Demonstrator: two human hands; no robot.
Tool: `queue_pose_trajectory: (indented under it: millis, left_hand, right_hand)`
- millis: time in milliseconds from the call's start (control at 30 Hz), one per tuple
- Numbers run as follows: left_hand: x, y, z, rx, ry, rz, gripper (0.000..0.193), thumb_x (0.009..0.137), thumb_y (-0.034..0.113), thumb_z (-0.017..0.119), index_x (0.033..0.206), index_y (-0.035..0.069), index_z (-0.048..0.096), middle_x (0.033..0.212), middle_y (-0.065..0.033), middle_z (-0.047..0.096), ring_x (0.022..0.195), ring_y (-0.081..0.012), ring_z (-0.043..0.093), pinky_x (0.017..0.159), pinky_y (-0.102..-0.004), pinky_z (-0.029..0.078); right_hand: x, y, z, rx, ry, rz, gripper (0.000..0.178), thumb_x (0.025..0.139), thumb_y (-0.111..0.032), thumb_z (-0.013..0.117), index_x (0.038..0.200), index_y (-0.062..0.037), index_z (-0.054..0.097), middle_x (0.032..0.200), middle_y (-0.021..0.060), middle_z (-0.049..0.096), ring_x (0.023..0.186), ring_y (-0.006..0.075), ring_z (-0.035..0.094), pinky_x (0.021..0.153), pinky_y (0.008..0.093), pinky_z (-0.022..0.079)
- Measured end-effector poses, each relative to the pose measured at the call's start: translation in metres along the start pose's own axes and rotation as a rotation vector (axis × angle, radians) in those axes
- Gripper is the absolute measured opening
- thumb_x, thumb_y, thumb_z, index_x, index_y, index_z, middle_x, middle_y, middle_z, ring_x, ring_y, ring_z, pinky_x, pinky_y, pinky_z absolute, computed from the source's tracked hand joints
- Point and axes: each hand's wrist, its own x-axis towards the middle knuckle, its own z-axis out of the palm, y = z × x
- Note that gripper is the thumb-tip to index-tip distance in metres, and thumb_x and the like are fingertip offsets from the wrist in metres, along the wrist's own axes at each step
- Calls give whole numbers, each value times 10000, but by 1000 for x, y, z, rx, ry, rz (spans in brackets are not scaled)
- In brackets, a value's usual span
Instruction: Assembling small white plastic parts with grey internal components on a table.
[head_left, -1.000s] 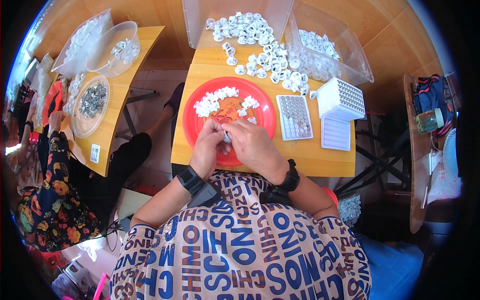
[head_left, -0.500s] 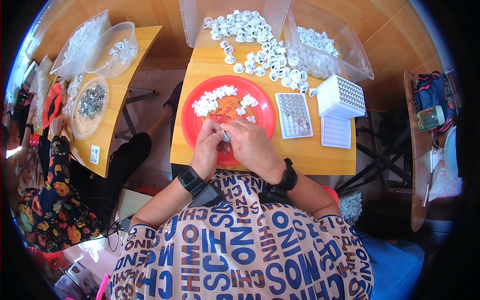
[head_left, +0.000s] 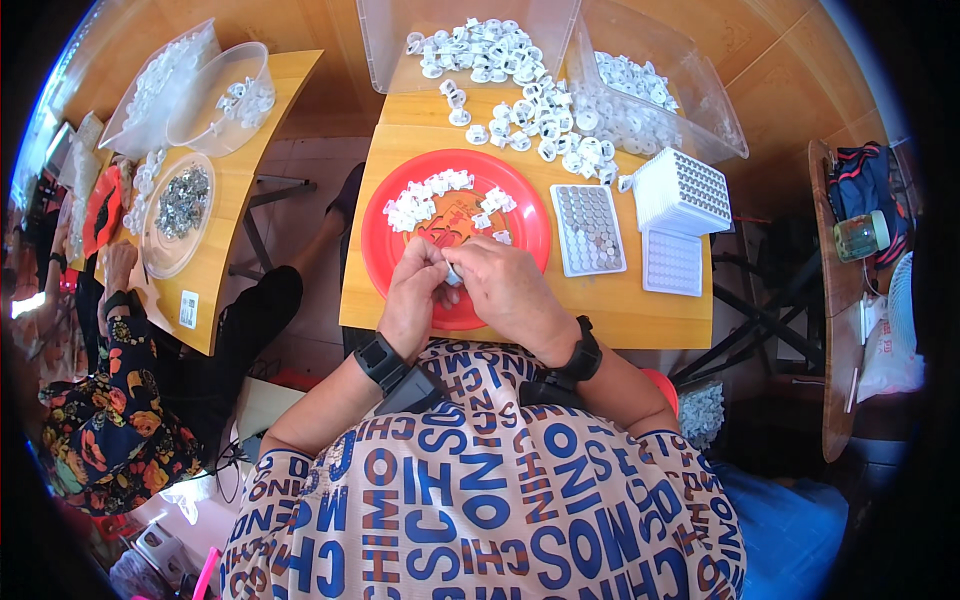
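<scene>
Over the near part of a red round plate, my left hand and my right hand meet with their fingers pinched together. Between the fingertips is a small white plastic part, gripped from both sides and mostly hidden. Small white plastic pieces lie in a heap at the plate's far left, and a few more sit at its right. To the right of the plate lies a white tray filled with round silvery discs.
A stack of white trays stands at the table's right, by an empty tray. White round parts spread across the back between clear bins. At left, a co-worker's hand is near a dish of metal pieces.
My hands stay pinched together over the plate, shifting only very slightly. At left, the co-worker's arm and hand have moved a little.
</scene>
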Motion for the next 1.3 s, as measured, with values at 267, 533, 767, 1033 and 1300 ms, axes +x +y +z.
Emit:
queue_pose_trajectory:
  millis: [267, 533, 767, 1033, 1300]
  left_hand:
    - [-2, -2, 2, 98, 27, 61, 50, 918, 60, 411, 890, 86, 443, 789, -42, 545, 667, -97, 512, 611, -230, 435]
    - [-2, -2, 2, 129, 21, 76, 64, 930, 65, 410, 878, 91, 439, 788, -38, 540, 678, -92, 507, 612, -231, 432]
    - [0, 0, 3, 108, 20, 74, 60, 929, 63, 418, 881, 91, 441, 793, -43, 545, 679, -105, 515, 615, -240, 435]
    - [6, 6, -14, -202, -18, 108, 39, 934, 106, 459, 949, 76, 478, 836, -83, 585, 682, -177, 571, 632, -266, 450]
    - [5, 15, -34, -366, -54, 138, 25, 931, 97, 446, 940, 82, 463, 847, -95, 586, 679, -183, 573, 629, -280, 461]
  right_hand:
    - [-1, 0, 3, 1, 19, 29, 109, 876, -22, 521, 911, -2, 623, 768, 171, 602, 730, 346, 613, 629, 406, 490]
    - [0, -1, 4, -37, 39, -11, 58, 798, -46, 557, 805, 2, 590, 742, 153, 598, 705, 322, 617, 616, 404, 498]
    - [2, 0, 3, -3, 59, 2, 65, 817, -32, 555, 837, 6, 603, 753, 151, 605, 719, 320, 620, 624, 397, 499]
    - [-3, 14, -12, 244, 236, 108, 199, 890, -25, 541, 1056, 5, 646, 843, 141, 649, 745, 232, 642, 677, 316, 496]
    - [-19, 41, -34, -157, 85, 190, 171, 823, -131, 632, 955, -31, 677, 846, 146, 645, 822, 305, 627, 712, 386, 497]
